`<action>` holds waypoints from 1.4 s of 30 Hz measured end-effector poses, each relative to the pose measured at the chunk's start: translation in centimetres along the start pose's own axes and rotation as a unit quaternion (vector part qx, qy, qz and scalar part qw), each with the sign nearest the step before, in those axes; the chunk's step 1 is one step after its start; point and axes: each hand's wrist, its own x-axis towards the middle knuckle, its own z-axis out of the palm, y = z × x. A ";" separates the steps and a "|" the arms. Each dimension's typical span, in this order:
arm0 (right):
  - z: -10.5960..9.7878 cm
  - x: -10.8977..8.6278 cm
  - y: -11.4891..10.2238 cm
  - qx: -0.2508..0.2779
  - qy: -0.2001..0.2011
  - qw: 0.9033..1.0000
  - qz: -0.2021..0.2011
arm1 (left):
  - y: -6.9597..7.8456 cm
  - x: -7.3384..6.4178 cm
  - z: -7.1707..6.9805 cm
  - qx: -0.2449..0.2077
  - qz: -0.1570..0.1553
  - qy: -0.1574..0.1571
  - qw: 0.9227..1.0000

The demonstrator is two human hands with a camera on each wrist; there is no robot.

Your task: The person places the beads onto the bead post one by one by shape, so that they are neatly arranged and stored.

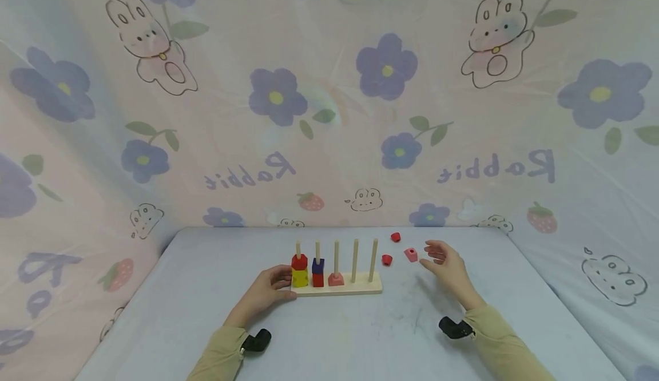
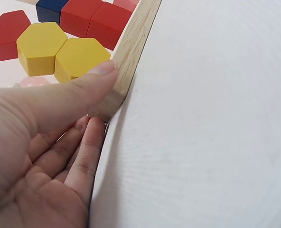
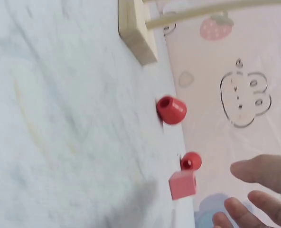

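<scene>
My left hand (image 1: 266,290) holds the left end of a wooden peg board (image 1: 363,281), its thumb along the front edge and the fingers behind the corner. The first peg carries yellow blocks (image 2: 42,42) below a red block (image 1: 300,262). On the second, a dark blue block (image 1: 318,265) sits above red (image 1: 318,280). A pink block (image 1: 336,280) lies at the foot of the third; the other two pegs are bare. Holding nothing, my right hand (image 1: 449,265) hovers beside a loose pink block (image 3: 182,185), thumb and fingers spread apart.
Two loose red tapered pieces, one nearer (image 1: 387,260) and one farther (image 1: 395,237), lie right of the peg board. The white table (image 1: 360,335) meets a patterned cloth (image 1: 329,141) at its back edge. Black wrist devices (image 1: 456,328) sit on both forearms.
</scene>
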 end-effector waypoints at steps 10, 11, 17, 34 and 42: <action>1.3 1.8 1.5 0.012 -0.060 0.997 0.048 | -0.2 -0.1 -0.2 -0.011 -0.001 0.004 1.000; 1.4 1.9 1.6 0.006 -0.056 0.997 0.054 | -0.2 -0.1 -0.2 -0.012 -0.001 0.001 1.000; 2.0 2.7 2.3 -0.024 -0.052 0.996 0.063 | -0.1 0.0 0.0 -0.006 -0.002 -0.002 1.000; 2.9 4.2 3.0 -0.054 -0.049 0.996 0.058 | -0.3 0.1 -0.1 -0.012 -0.006 0.001 1.000; 3.2 4.4 3.1 -0.057 -0.058 0.995 0.054 | 0.0 0.0 -0.1 -0.008 -0.005 0.000 1.000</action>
